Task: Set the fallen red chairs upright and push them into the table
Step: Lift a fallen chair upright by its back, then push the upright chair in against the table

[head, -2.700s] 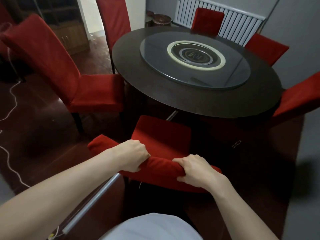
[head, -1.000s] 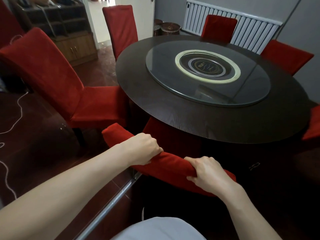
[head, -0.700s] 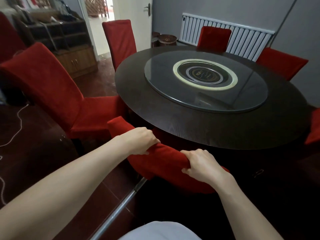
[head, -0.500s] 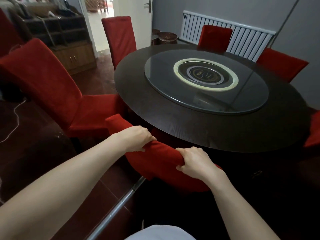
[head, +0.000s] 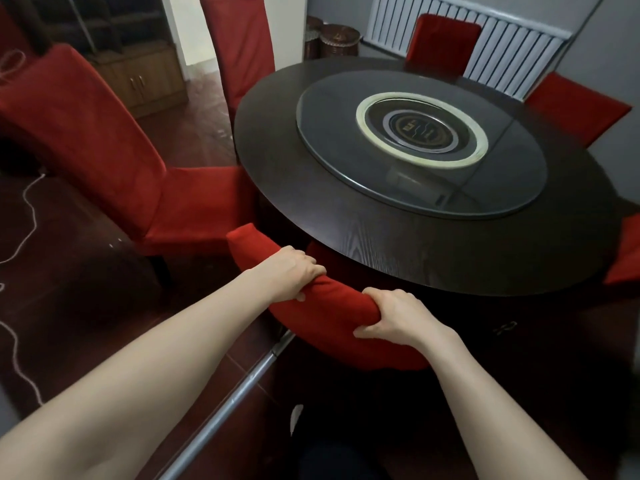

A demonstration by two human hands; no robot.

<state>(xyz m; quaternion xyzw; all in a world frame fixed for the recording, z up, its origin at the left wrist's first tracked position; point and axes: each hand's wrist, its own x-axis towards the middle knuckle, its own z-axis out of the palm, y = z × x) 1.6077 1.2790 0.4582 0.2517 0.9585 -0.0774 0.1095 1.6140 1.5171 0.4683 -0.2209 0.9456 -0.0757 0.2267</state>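
Observation:
A red chair (head: 332, 306) stands upright right in front of me, its seat hidden under the near edge of the round dark table (head: 311, 188). My left hand (head: 291, 275) grips the top of its backrest on the left. My right hand (head: 394, 315) grips the same top edge further right. Another red chair (head: 114, 168) stands to the left, tilted back from the table, its seat just short of the table's edge.
Several more red chairs ring the table: one at the far left (head: 239, 46), one at the back (head: 441, 41), others on the right (head: 578, 105). A glass turntable (head: 420, 143) lies on the table. A metal floor strip (head: 221, 410) and a white cord (head: 27, 216) cross the dark floor.
With both hands on its backrest, the chair has gone forward until its seat slid under the table. My view has come closer to the table.

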